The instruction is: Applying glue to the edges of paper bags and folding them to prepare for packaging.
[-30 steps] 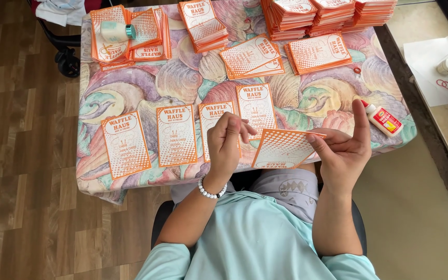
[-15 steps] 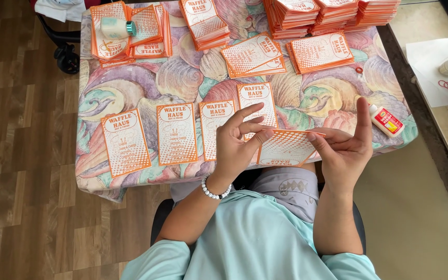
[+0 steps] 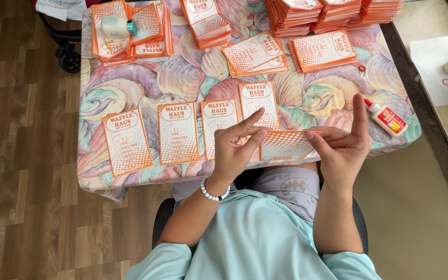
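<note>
While 4 orange-and-white printed paper cards [image 3: 182,134] are lying at 9 o'clock, left hand [image 3: 234,150] and right hand [image 3: 344,148] are pinching orange dotted paper sheet [image 3: 286,144], fingers half curled.

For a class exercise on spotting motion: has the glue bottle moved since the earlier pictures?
No. The glue bottle lies in the same spot near the table's right edge, red cap pointing up-left as before, just right of the right hand.

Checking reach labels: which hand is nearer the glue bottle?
Right. The right hand has its raised fingers just left of the glue bottle, not touching. The left hand is farther left, across the orange card both hands hold.
</note>
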